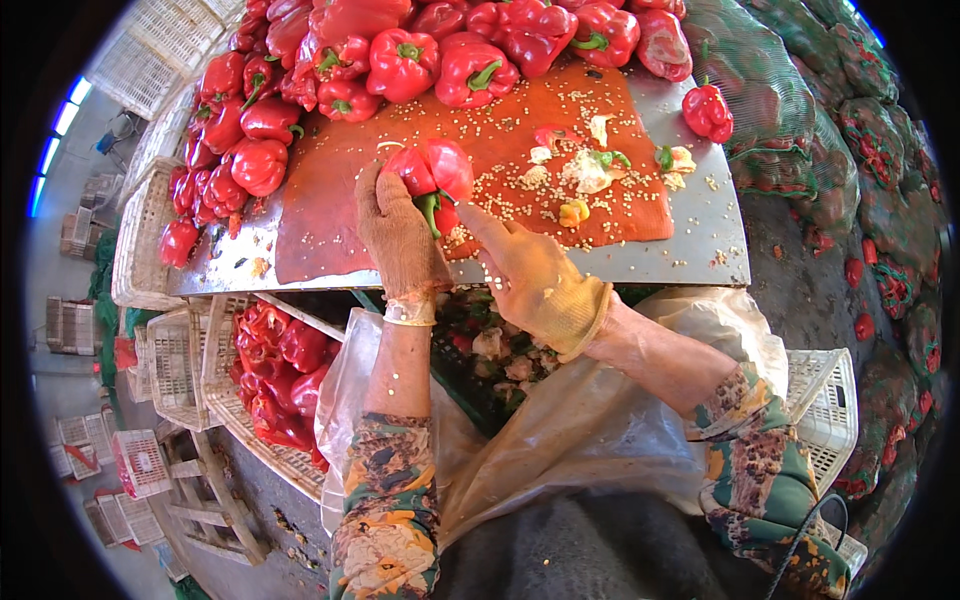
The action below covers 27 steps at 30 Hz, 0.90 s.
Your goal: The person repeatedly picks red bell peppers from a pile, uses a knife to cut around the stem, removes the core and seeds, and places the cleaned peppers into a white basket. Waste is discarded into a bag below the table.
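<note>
My left hand, in a brown knitted glove, grips a red bell pepper over the table. The pepper's green stem points down towards me. My right hand, in a yellowish glove, has its index finger stretched to the pepper beside the stem. Its other fingers are curled, and pale seeds stick to them. A thin dark edge shows at that fingertip; whatever the palm may hold is hidden. Right of the pepper, a cut-out pepper core and scattered seeds lie on an orange-red mat.
Whole red peppers are heaped along the metal table's back and left. Below left, a white plastic crate holds opened peppers. Scraps lie beneath the table edge, between plastic sheets. Net sacks of peppers stand at right.
</note>
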{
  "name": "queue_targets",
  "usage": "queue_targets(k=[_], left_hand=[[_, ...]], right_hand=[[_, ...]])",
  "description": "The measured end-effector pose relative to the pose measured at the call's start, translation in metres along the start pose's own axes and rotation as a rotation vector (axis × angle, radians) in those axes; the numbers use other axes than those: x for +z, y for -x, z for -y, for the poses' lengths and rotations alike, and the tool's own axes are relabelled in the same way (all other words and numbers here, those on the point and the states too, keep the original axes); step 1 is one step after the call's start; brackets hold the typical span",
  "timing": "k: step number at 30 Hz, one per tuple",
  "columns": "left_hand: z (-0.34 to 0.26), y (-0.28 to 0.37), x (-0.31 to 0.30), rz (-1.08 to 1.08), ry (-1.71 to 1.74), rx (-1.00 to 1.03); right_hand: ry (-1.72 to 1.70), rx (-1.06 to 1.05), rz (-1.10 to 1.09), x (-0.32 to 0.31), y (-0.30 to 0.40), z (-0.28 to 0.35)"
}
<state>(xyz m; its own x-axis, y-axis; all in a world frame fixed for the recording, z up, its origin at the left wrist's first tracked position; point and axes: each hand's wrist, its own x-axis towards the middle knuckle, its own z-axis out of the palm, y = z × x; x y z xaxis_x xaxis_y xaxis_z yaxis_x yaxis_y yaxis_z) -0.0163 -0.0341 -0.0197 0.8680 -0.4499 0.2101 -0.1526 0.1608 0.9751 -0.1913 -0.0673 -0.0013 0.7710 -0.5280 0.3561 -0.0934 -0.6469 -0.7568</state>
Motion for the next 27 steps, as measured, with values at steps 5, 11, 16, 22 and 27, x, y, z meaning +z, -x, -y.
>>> queue_targets(k=[5,11,16,22,27], left_hand=[[-0.021,0.0,0.005,0.048,-0.325,0.261],[-0.022,-0.012,0.002,0.147,-0.49,0.229],[-0.036,-0.012,-0.012,0.152,-0.275,-0.004],[-0.037,-0.002,-0.009,0.151,-0.403,-0.017],[-0.036,0.012,-0.006,0.179,-0.485,0.134]], right_hand=[[0.041,0.084,0.129,-0.011,-0.005,0.006],[-0.019,-0.109,0.029,-0.019,-0.006,-0.017],[-0.038,-0.013,0.086,-0.053,0.0,-0.001],[-0.022,0.032,-0.188,-0.039,-0.041,-0.003],[0.028,-0.139,-0.061,-0.021,-0.065,-0.011]])
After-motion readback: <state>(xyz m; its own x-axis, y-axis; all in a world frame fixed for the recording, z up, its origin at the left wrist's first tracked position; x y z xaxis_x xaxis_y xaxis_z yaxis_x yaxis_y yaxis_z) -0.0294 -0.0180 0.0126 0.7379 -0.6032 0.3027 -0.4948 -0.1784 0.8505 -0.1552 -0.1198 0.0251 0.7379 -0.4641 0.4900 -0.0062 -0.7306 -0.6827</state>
